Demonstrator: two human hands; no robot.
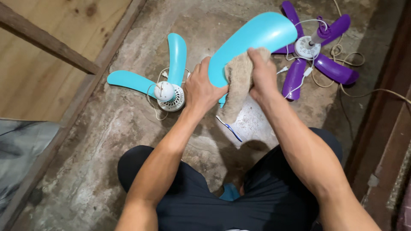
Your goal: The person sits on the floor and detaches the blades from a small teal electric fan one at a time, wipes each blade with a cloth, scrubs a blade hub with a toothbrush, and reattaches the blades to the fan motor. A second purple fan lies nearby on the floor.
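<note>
Rough concrete floor (107, 141); right hand (262, 72) presses fuzzy cloth (237, 85).

I see even, fairly bright light from above, soft shadows under my arms on the concrete floor (107, 141), sharp focus, and slight edge distortion.

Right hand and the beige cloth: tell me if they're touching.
Touching. The head view shows the right hand gripping the beige cloth and pressing it onto the turquoise fan blade.
</note>
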